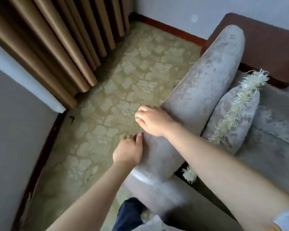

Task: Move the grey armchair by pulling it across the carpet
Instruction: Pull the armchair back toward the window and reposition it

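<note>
- The fingers [141,115] of the right hand [154,121] are curled over the outer edge of the armrest [200,90] and clasp it. The fingertips point down towards the floor.
- The right palm lies flat on the top of the armrest, and the bare forearm reaches in from the lower right corner across the seat.
- The left hand [128,152] holds the same armrest nearer the person. Its thumb presses against the padded top and its fingers bend down the outer side, where their tips are hidden.
- The 2 hands sit close together on the armrest but do not touch. The right is further along it, the left nearer the rounded front end.
- The grey armchair [182,197] fills the right half of the view and stands on the carpet [132,77]. This armrest runs diagonally from the lower middle up towards the right.
- A grey cushion [232,117] with a pale fringed edge leans against the inner side of the armrest, on the seat.
- The carpet is pale yellow-green with a flower pattern and lies open to the left of the chair.
- A brown pleated curtain [48,39] hangs at the upper left, its hem just above the carpet.
- A dark wooden side table [265,47] stands behind the far end of the armrest, near the wall.
- A reddish skirting board [165,29] runs along the foot of the far wall.
- A dark blue trouser leg [130,212] shows at the bottom edge, just beside the front of the chair.
</note>
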Motion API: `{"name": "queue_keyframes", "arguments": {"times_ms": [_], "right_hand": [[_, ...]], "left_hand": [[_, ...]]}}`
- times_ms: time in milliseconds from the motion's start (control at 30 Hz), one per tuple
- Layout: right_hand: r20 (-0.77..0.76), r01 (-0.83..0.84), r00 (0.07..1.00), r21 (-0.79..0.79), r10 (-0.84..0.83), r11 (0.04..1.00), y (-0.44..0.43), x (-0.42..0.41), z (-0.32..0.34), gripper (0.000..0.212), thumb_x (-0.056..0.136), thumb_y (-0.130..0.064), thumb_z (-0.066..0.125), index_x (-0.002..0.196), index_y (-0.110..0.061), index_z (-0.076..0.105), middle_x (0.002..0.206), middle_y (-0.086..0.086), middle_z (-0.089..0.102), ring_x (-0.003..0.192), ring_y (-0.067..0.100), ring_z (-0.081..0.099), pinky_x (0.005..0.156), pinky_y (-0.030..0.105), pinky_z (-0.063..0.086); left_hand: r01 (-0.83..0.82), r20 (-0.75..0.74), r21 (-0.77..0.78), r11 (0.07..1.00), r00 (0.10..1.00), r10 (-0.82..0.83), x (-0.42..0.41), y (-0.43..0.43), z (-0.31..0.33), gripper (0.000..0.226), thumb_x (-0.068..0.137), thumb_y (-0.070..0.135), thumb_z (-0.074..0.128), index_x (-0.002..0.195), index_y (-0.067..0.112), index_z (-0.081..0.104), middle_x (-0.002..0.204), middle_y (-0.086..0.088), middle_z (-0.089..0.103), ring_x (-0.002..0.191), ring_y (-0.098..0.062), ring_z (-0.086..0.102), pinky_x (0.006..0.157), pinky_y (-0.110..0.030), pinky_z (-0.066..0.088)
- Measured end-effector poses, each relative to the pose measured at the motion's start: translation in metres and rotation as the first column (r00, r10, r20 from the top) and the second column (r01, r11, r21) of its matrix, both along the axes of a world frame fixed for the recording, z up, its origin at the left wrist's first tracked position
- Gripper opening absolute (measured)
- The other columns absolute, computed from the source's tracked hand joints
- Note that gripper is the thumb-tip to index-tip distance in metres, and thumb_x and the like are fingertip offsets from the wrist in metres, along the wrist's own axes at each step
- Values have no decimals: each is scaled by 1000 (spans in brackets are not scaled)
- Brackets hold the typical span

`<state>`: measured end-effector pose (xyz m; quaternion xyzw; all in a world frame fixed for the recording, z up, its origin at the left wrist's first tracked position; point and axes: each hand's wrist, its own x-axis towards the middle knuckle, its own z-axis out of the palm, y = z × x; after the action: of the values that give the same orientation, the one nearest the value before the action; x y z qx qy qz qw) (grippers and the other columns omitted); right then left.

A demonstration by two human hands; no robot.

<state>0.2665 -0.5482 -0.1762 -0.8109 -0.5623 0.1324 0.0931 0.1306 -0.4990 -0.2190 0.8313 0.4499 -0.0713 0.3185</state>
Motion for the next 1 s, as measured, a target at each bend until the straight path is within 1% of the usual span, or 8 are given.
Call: {"name": "queue_keyframes", "arguments": {"times_ms": [67,167,267,333,433,600,833,1000], "right_hand": [[-27,-111,994,-133,108,985,10,-20,-11,34,96,-33,35,101,-17,64,113,6,62,107,27,56,89,36,37],[81,-94,992,-83,101,992,13,-25,-24,40,93,-36,33,94,-15,67,105,10,67,99,29,60,85,36,39],[119,-111,986,-46,116,993,14,-21,-29,40,93,-33,32,91,-14,68,101,10,68,95,30,60,84,37,38],[154,-56,986,-63,65,996,15,-27,-32,39,92,-33,34,91,-15,68,100,9,68,95,29,60,85,37,36],[203,20,979,-101,1,995,13,-37,-35,40,91,-33,34,92,-15,69,103,7,68,102,25,58,94,38,31],[199,-23,980,-14,26,1000,-6,-38,-36,45,91,-35,29,103,-15,68,110,6,64,109,23,50,97,36,27],[166,-14,986,55,5,998,-15,-66,-42,40,88,-35,33,90,-16,68,101,1,66,102,20,51,96,34,26],[182,11,983,120,-33,993,-9,-61,-48,35,87,-34,38,78,-18,68,87,-1,66,91,20,52,93,33,27]], "left_hand": [[-143,47,44,989,989,141,-9,-13,1,45,97,38,25,100,11,60,111,-16,60,103,-34,55,80,-37,39],[-346,103,102,933,936,336,-3,-19,1,38,92,33,30,85,13,62,93,-14,65,88,-35,58,72,-36,44],[-426,128,141,894,903,410,2,-21,-2,36,89,34,34,79,14,62,82,-10,64,75,-32,57,65,-34,45],[-464,166,142,874,882,441,1,-24,-3,35,89,34,35,74,14,59,77,-8,61,70,-29,54,59,-31,42],[-485,219,105,868,863,455,-4,-29,-2,38,91,34,34,77,10,62,79,-9,62,75,-30,58,61,-33,45],[-426,312,96,900,871,379,-12,-41,3,40,95,29,31,90,4,62,100,-16,61,92,-30,55,74,-35,43],[-464,331,151,873,856,397,-37,-51,-5,31,94,23,34,72,9,50,90,-15,60,86,-30,53,68,-35,39],[-510,315,202,836,842,438,-30,-41,-13,32,90,24,36,59,17,39,76,-3,53,71,-24,51,55,-29,31]]}}
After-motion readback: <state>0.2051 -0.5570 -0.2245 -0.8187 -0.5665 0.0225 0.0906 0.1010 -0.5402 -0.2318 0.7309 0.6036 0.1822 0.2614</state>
